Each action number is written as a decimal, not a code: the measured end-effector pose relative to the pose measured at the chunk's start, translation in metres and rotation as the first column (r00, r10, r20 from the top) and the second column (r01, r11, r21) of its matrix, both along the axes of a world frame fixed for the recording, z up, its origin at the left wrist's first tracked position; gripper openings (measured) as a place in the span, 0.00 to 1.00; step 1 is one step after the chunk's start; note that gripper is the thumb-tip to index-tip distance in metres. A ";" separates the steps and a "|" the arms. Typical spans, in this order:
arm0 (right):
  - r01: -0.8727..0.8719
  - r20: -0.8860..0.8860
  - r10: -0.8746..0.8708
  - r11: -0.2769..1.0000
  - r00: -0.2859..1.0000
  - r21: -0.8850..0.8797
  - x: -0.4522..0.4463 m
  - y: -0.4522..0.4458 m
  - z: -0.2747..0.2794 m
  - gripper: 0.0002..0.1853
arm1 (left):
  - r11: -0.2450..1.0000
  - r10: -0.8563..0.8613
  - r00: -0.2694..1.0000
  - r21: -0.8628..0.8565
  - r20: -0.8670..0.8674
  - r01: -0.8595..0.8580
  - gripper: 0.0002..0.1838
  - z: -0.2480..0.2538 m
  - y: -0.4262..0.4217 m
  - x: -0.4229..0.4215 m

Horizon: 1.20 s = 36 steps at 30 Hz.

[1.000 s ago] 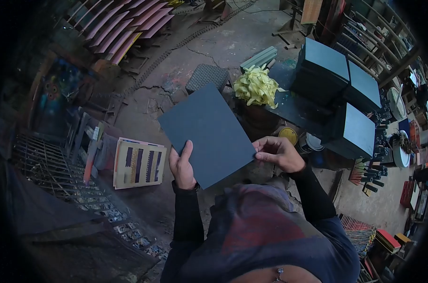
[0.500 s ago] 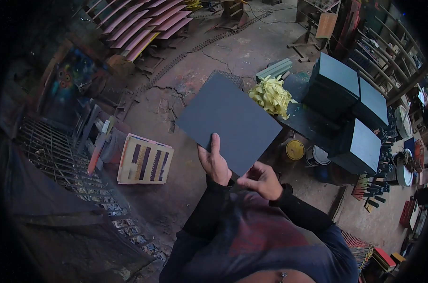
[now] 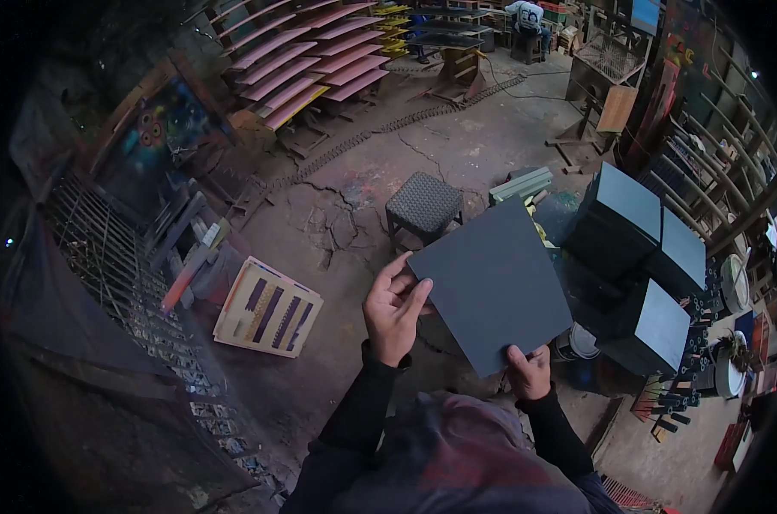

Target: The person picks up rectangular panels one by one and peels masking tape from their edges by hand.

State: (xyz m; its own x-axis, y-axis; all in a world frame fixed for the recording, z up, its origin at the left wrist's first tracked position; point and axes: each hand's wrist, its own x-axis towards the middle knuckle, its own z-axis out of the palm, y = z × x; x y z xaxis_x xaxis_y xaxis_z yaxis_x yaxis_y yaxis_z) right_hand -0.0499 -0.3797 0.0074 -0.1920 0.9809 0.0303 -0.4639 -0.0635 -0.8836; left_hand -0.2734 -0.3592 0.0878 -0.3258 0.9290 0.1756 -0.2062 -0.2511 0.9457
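Note:
A dark grey square board (image 3: 495,287) is tilted in front of me, its flat face towards me. My left hand (image 3: 393,315) grips its left corner, thumb along the edge and fingers behind. At the lower right edge, my right hand (image 3: 530,373) pinches the board with the thumb on top; its other fingers are partly hidden. Behind the board, a bit of the yellow strip pile (image 3: 538,230) peeks out. To the right stand stacks of dark square boards (image 3: 620,206), with a shorter stack (image 3: 650,325) nearer me.
A woven-top stool (image 3: 424,204) stands ahead. Left of me is a patterned panel (image 3: 268,308) beside a metal grating (image 3: 105,248). Racks of pink boards (image 3: 277,68) rise at the back left. White buckets (image 3: 731,373) stand far right. A person (image 3: 527,21) sits in the distance.
The board has turned and shifted right and down in view. My left hand has moved to its left corner; my right thumb now presses its lower edge. The view has tilted up, revealing the stool.

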 end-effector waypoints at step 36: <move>0.018 -0.005 -0.018 0.997 1.000 -0.075 0.017 -0.007 -0.009 0.10 | 0.982 -0.181 0.982 0.046 -0.057 0.184 0.14 -0.016 0.014 -0.018</move>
State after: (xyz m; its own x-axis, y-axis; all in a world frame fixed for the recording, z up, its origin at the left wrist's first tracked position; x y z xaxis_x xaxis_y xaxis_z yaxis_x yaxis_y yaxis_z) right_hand -0.0332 -0.3870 -0.0017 -0.1742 0.9838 -0.0420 -0.4703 -0.1207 -0.8742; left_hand -0.2915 -0.3450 0.0719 -0.1404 0.9614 0.2366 -0.2033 -0.2619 0.9435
